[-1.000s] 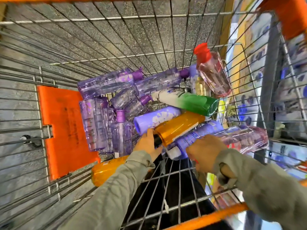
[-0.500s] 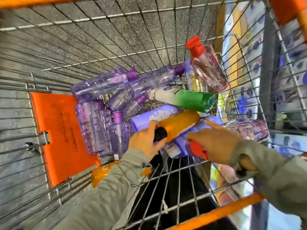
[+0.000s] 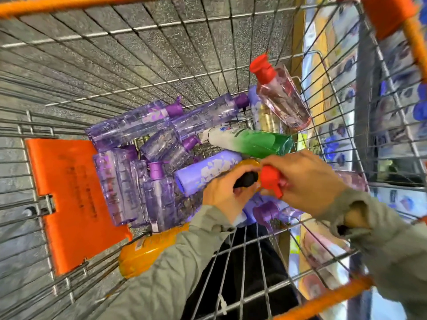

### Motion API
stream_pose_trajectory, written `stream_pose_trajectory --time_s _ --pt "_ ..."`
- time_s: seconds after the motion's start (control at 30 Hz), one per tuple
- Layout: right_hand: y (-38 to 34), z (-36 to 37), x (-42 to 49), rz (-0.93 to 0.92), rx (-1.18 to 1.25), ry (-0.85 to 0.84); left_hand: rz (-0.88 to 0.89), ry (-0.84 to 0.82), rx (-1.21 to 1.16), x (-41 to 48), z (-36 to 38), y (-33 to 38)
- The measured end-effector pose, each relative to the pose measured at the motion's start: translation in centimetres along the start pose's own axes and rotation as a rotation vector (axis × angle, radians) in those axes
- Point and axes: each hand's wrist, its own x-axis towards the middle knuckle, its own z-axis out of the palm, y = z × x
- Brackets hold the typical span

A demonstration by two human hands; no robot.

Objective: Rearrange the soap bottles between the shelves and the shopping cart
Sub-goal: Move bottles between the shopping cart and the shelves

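1. Down we look into the cart (image 3: 138,54). It has grey wire walls and an orange rim, and speckled floor shows through the mesh.
2. Off to the right, through the wire, are the shelves (image 3: 342,72), a blur of blue and white packs. Nothing on them can be read.
3. On the left wall an orange flap (image 3: 69,199) lies flat against the wire.
4. In the middle of the basket is a heap of clear purple bottles (image 3: 129,125), all on their sides. They are jumbled against one another, with purple caps pointing every way.
5. The green bottle (image 3: 254,140) lies across the pile, its white end toward the purple heap and its green end toward the right wall.
6. The pink bottle (image 3: 282,100) has a red top and leans tilted against the right wall, cap up, above the green one.
7. The lilac bottle (image 3: 203,172) lies on its side, right beside the left hand's knuckles.
8. A second amber bottle (image 3: 143,252) rests at the near edge, half hidden under the left sleeve (image 3: 175,262).
9. The left hand (image 3: 225,195) is curled tight round the black cap (image 3: 246,179) of the amber bottle (image 3: 249,163), whose body pokes out past the fingers.
10. The right hand (image 3: 307,179) has its fingers wrapped over a red pump (image 3: 269,181), spout pointing down. The bottle under it is mostly hidden behind the hand.
11. The two hands meet, with cap and pump touching or very nearly so.
12. Just below them a purple pump (image 3: 265,210) peeks out by the near wires.
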Motion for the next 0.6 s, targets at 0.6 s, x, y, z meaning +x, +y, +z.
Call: stream_pose_trajectory --time_s 0.6 --pt "0.3 -5.7 -0.3 0.169 0.645 0.399 0.179 0.272 -0.281 -0.9 -1.6 5.6"
